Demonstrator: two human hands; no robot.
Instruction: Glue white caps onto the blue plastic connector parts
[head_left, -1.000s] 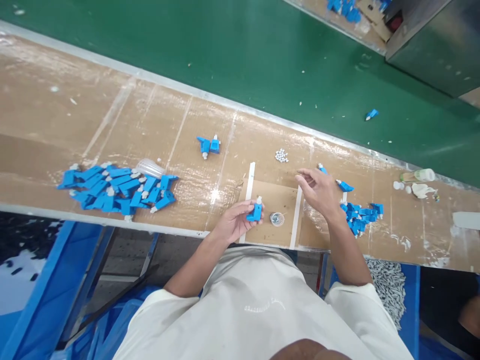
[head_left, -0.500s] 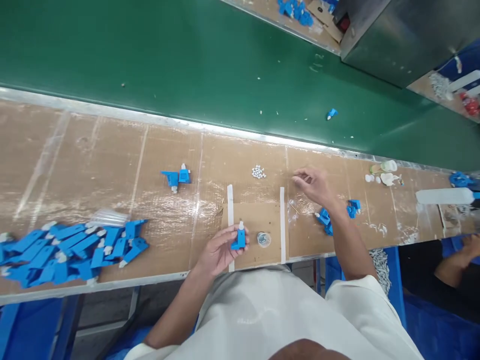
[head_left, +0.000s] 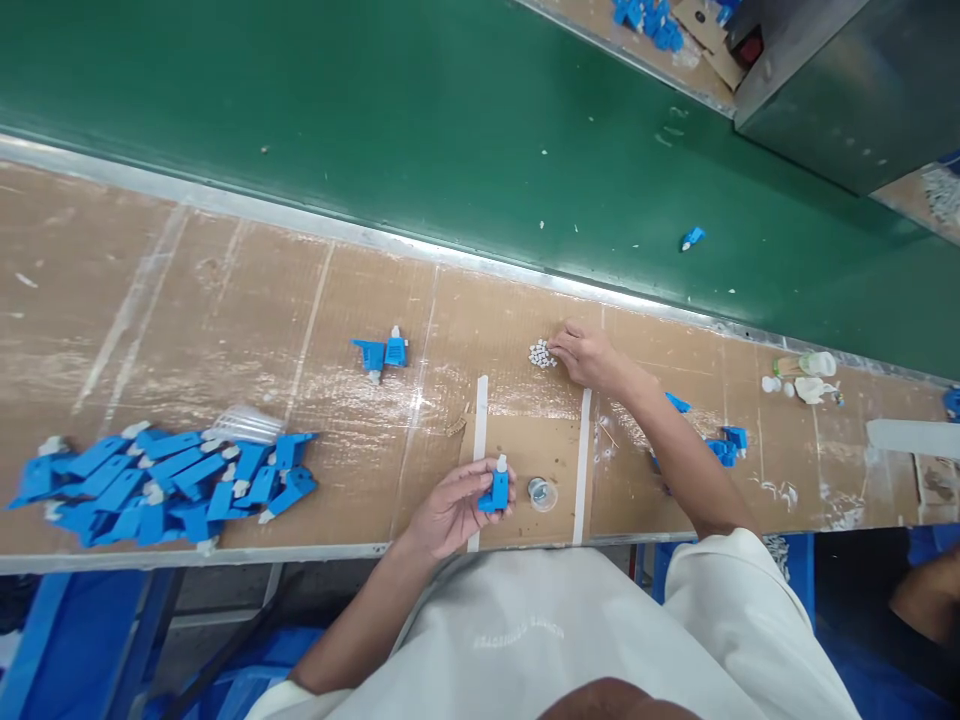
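My left hand (head_left: 457, 508) is closed around a small blue plastic part with a white nozzle-like tip (head_left: 496, 489), held upright above the cardboard. Reaching forward, my right hand (head_left: 586, 353) has its fingers pinched together at the right edge of a little pile of small white pieces (head_left: 538, 354). What lies between those fingertips is too small to make out. Just right of the left hand stands a small round clear dish (head_left: 543, 494), between two strips of white tape (head_left: 583, 470).
A large heap of similar blue parts (head_left: 172, 485) lies at left, with clear plastic tubes (head_left: 246, 424) behind. Two blue parts (head_left: 382, 352) sit mid-table; several more (head_left: 726, 447) lie beyond my right forearm. A green conveyor belt (head_left: 420, 120) runs behind, and a bottle (head_left: 810, 365) lies at right.
My right hand has moved left to the white pieces, and its fingers have come together. The left hand still holds the blue part. The whole view has shifted slightly.
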